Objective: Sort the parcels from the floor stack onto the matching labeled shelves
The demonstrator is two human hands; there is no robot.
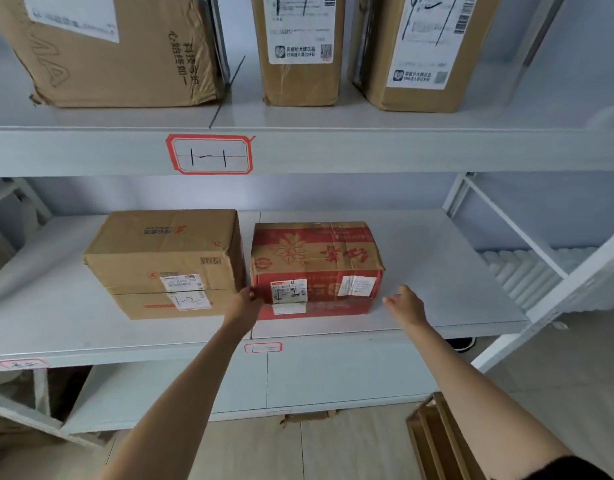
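Observation:
A red printed parcel (pixel 316 258) marked 1-2 sits on the middle shelf (pixel 437 271), right beside a plain brown parcel (pixel 160 261) also marked 1-2. My left hand (pixel 245 303) touches the red parcel's front left corner, its fingers partly hidden in the gap between the two boxes. My right hand (pixel 404 303) hovers just off the red parcel's front right corner, fingers relaxed and apart from it. A small 1-2 tag (pixel 263 348) is stuck on this shelf's front edge.
The upper shelf carries a 1-1 tag (pixel 210 154) and three brown parcels (pixel 118 53) (pixel 300 50) (pixel 426 53). Flat cardboard (pixel 437 441) leans on the floor at lower right. The shelf frame's white struts (pixel 513 230) rise on the right.

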